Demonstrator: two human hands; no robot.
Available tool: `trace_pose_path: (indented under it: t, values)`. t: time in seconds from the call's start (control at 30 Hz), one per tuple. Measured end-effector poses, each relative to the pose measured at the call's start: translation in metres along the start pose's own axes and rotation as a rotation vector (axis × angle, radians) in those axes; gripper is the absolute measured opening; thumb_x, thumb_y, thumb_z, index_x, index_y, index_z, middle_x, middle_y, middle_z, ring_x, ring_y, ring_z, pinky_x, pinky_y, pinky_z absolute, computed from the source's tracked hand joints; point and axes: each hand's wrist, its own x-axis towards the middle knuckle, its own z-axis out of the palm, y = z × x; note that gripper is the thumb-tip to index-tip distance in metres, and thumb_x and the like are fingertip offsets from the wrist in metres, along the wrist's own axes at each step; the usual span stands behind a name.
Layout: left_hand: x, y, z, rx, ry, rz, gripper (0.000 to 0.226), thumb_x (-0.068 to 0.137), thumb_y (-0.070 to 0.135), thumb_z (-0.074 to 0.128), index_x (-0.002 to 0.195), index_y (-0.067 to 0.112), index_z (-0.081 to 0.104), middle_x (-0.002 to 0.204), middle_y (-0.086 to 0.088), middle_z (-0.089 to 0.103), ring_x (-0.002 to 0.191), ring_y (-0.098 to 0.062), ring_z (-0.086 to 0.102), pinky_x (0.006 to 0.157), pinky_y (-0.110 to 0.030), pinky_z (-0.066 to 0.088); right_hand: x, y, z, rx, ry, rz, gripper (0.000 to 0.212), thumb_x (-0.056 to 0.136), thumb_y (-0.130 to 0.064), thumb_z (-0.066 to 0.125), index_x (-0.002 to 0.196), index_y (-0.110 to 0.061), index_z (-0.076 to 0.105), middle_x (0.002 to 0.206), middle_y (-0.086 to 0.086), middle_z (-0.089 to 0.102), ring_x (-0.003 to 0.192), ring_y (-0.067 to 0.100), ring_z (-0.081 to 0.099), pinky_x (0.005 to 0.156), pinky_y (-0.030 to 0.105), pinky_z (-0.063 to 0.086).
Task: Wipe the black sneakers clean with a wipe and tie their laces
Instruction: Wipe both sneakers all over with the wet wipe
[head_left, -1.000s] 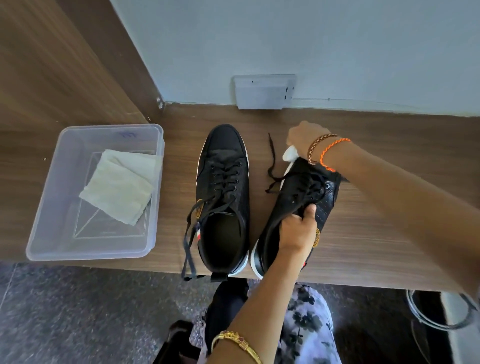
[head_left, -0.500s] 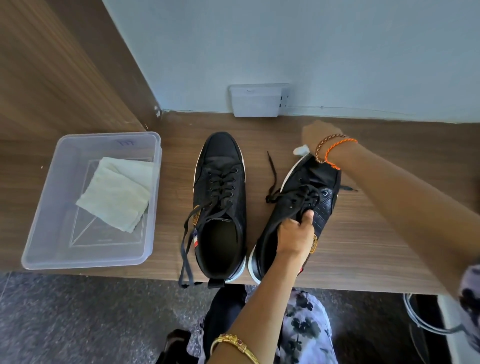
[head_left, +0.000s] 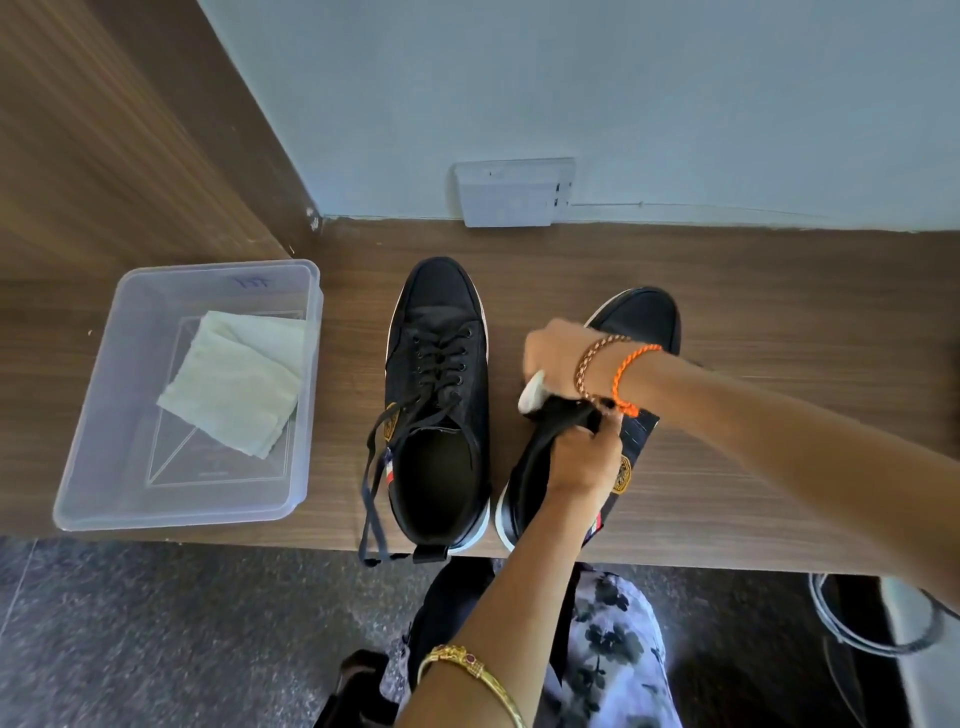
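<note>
Two hands share one shoe here, and we read the split as brace and wipe. Nearest us, our left hand (head_left: 582, 460) curls round the collar and tongue of the right sneaker (head_left: 636, 317), tilting it on the worktop (head_left: 779, 312) so its side is easier to reach. Just beyond, our right hand (head_left: 553, 358) closes on a white wipe (head_left: 531, 397), pressing it against the shoe's inner side near the laces. Beside it, apart, the left sneaker (head_left: 441, 374) lies flat, its laces (head_left: 374, 467) loose and trailing over the worktop's front edge, so tying is not yet done. Further left, a clear plastic tub (head_left: 104, 467) holds a folded cloth (head_left: 236, 384), probably spare wipes kept within reach.
</note>
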Motion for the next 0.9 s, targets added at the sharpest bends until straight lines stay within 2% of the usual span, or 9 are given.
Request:
trace_pose_path:
  t: [0.07, 0.13, 0.23, 0.33, 0.53, 0.67, 0.73, 0.8, 0.9]
  values:
    - [0.0, 0.0, 0.0, 0.008, 0.022, 0.023, 0.041, 0.094, 0.027, 0.051, 0.121, -0.003, 0.057, 0.125, -0.015, 0.061, 0.118, -0.026, 0.055, 0.092, -0.026, 0.041, -0.033, -0.01, -0.043, 0.015, 0.162, 0.066, 0.017, 0.085, -0.015, 0.059, 0.09, 0.001, 0.063, 0.088, 0.016, 0.06, 0.082, 0.033, 0.059, 0.067, 0.031, 0.042]
    - [-0.002, 0.001, -0.001, 0.022, 0.015, 0.037, 0.043, 0.094, 0.028, 0.051, 0.122, -0.003, 0.057, 0.127, -0.016, 0.06, 0.12, -0.026, 0.054, 0.096, -0.027, 0.04, -0.047, -0.003, -0.063, 0.084, 0.241, 0.098, 0.015, 0.085, -0.011, 0.059, 0.087, 0.003, 0.064, 0.083, 0.018, 0.059, 0.085, 0.035, 0.057, 0.069, 0.029, 0.04]
    - [-0.001, -0.001, -0.001, 0.027, -0.015, 0.014, 0.041, 0.094, 0.028, 0.05, 0.119, -0.004, 0.058, 0.118, -0.015, 0.063, 0.11, -0.025, 0.058, 0.086, -0.028, 0.041, -0.07, -0.013, -0.04, 0.116, 0.174, -0.083, 0.038, 0.081, 0.01, 0.045, 0.1, -0.01, 0.071, 0.097, 0.015, 0.069, 0.096, 0.032, 0.064, 0.082, 0.031, 0.052]
    - [0.001, -0.001, 0.0, 0.044, -0.042, -0.011, 0.035, 0.096, 0.018, 0.045, 0.121, -0.005, 0.055, 0.122, -0.019, 0.06, 0.115, -0.03, 0.055, 0.077, -0.024, 0.034, -0.096, -0.024, -0.027, 0.096, 0.11, -0.305, 0.044, 0.08, 0.012, 0.042, 0.103, -0.011, 0.071, 0.109, 0.009, 0.069, 0.103, 0.027, 0.061, 0.092, 0.037, 0.048]
    - [0.003, -0.003, 0.001, -0.025, -0.001, 0.041, 0.042, 0.092, 0.028, 0.053, 0.123, 0.0, 0.056, 0.127, -0.012, 0.06, 0.12, -0.026, 0.053, 0.097, -0.027, 0.039, -0.067, 0.014, -0.036, 0.135, 0.331, -0.063, 0.043, 0.082, 0.01, 0.041, 0.104, -0.012, 0.071, 0.112, 0.012, 0.068, 0.105, 0.03, 0.06, 0.093, 0.036, 0.046]
    - [0.006, -0.007, 0.001, -0.031, -0.031, 0.006, 0.049, 0.092, 0.039, 0.05, 0.121, 0.0, 0.056, 0.091, -0.002, 0.062, 0.082, -0.015, 0.057, 0.067, -0.022, 0.041, -0.104, -0.005, -0.025, 0.285, 0.3, -0.212, 0.048, 0.079, 0.017, 0.038, 0.099, -0.01, 0.073, 0.113, 0.007, 0.068, 0.109, 0.021, 0.059, 0.096, 0.021, 0.042]
    - [0.011, -0.012, 0.0, 0.053, -0.066, -0.014, 0.069, 0.087, 0.059, 0.042, 0.126, 0.004, 0.052, 0.102, -0.004, 0.062, 0.1, -0.021, 0.06, 0.062, -0.018, 0.038, -0.126, -0.015, -0.02, 0.338, 0.251, -0.329, 0.047, 0.076, 0.019, 0.039, 0.091, -0.008, 0.075, 0.108, 0.007, 0.07, 0.105, 0.018, 0.06, 0.086, 0.014, 0.041]
    - [0.011, -0.013, 0.001, 0.109, -0.078, -0.048, 0.049, 0.097, 0.037, 0.039, 0.132, 0.003, 0.047, 0.132, -0.014, 0.054, 0.126, -0.028, 0.049, 0.075, -0.021, 0.043, -0.123, -0.014, -0.017, 0.306, 0.259, -0.366, 0.046, 0.074, 0.019, 0.041, 0.089, -0.008, 0.075, 0.104, 0.009, 0.071, 0.1, 0.022, 0.063, 0.085, 0.02, 0.046]
    - [0.004, -0.005, 0.002, -0.037, -0.065, 0.047, 0.038, 0.093, 0.022, 0.053, 0.126, 0.003, 0.055, 0.131, -0.013, 0.057, 0.125, -0.027, 0.05, 0.098, -0.031, 0.041, -0.092, 0.003, -0.022, 0.163, 0.285, -0.183, 0.042, 0.078, 0.01, 0.044, 0.1, -0.012, 0.072, 0.105, 0.014, 0.069, 0.101, 0.031, 0.062, 0.09, 0.038, 0.05]
